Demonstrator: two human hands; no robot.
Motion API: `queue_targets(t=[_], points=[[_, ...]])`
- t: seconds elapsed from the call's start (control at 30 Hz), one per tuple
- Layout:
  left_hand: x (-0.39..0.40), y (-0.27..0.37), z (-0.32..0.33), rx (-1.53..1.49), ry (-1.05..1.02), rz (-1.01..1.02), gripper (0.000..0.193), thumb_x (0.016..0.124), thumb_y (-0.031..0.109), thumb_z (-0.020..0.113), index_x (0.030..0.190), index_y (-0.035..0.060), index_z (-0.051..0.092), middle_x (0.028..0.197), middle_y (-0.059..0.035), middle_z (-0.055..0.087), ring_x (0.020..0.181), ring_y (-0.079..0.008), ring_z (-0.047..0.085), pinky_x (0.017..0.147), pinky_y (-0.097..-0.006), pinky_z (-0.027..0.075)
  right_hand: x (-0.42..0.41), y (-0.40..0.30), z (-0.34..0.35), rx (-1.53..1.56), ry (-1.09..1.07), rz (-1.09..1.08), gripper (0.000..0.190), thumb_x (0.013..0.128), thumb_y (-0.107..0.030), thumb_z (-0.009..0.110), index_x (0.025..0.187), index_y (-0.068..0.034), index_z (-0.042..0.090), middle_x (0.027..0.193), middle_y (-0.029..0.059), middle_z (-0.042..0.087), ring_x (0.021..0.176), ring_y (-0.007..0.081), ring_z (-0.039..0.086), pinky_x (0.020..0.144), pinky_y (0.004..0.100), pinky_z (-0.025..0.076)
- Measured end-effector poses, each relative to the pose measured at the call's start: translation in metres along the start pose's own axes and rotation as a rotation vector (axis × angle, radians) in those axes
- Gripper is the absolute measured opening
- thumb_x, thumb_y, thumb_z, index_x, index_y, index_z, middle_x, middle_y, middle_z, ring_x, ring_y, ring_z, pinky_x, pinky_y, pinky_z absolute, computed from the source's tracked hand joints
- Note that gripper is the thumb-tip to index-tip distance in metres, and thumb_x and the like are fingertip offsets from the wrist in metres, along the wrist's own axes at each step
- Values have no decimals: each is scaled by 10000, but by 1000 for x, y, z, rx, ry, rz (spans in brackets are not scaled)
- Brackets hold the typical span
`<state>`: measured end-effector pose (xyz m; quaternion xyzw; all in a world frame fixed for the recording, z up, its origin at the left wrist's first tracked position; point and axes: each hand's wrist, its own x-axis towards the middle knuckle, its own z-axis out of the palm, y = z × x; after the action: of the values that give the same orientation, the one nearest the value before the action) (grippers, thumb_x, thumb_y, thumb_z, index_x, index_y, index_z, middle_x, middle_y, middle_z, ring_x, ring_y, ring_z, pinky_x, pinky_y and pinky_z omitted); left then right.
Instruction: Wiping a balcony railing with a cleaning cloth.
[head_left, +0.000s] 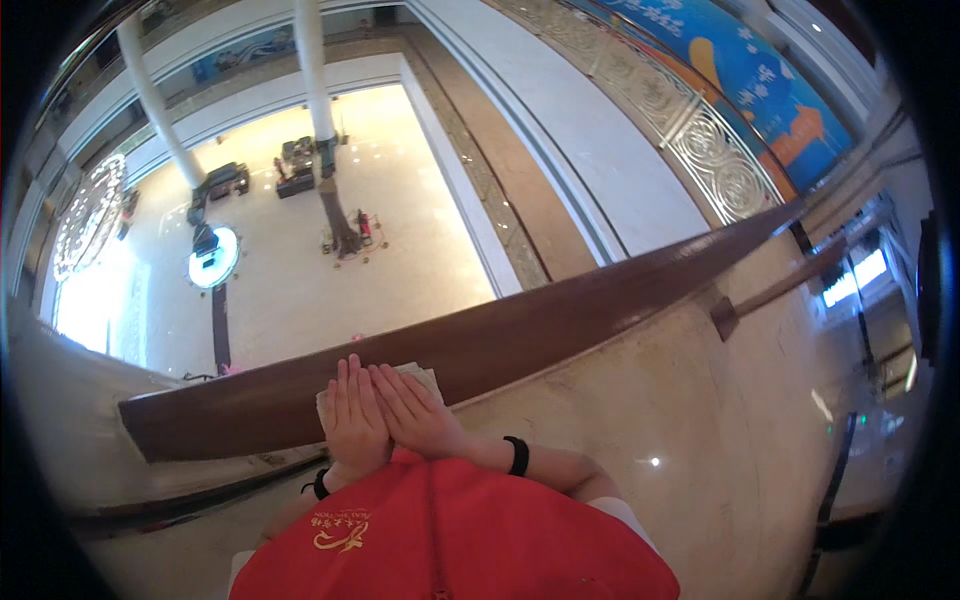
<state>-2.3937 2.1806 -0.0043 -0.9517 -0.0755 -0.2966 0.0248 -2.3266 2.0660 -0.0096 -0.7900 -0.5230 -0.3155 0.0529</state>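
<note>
A folded pale cloth (424, 376) lies on the broad brown wooden handrail (540, 330) in front of my chest. My left hand (355, 420) rests flat on the cloth, its extended fingers pointing away from me. Beside it, my right hand (417, 416) also presses down flat, fingers stretched out and angled towards the left hand. The two hands touch or nearly touch. Edges of the cloth show at both outer sides; the rest is hidden under the palms. A black band circles each wrist, and I wear a red vest (465, 532).
Beyond the handrail, an open atrium drops to a shiny lower floor (285, 292) with columns, seating and a round lit display (213, 257). An ornate metal balustrade (724, 169) runs at the upper right. Polished stone flooring (697, 405) lies to my right.
</note>
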Motion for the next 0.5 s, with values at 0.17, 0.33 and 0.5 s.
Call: queue_targets(t=[0.17,0.33,0.5], points=[[-3,7,3,-108,-88,-2,527,879,152,497,1344,-72,393,1424,-217,419,1335,-353,397,1090,-472,306,-7,6,-2,48,-72,15,503,838,-201,470,1277,41,514,1356,150,502,1292,259,458,1097,390,320],[-26,-1,3,-140,-96,5,642,845,192,520,1394,-66,309,1444,-217,380,1352,-368,353,1114,-501,249,-21,-29,24,75,50,80,566,795,-215,479,1285,67,492,1358,183,488,1297,301,439,1110,407,306],[-49,-4,6,-187,-133,72,683,820,181,548,1404,-61,288,1445,-213,375,1358,-369,336,1125,-496,235,-45,-51,34,76,132,133,581,801,-234,483,1300,63,476,1358,177,491,1290,288,451,1101,398,328]])
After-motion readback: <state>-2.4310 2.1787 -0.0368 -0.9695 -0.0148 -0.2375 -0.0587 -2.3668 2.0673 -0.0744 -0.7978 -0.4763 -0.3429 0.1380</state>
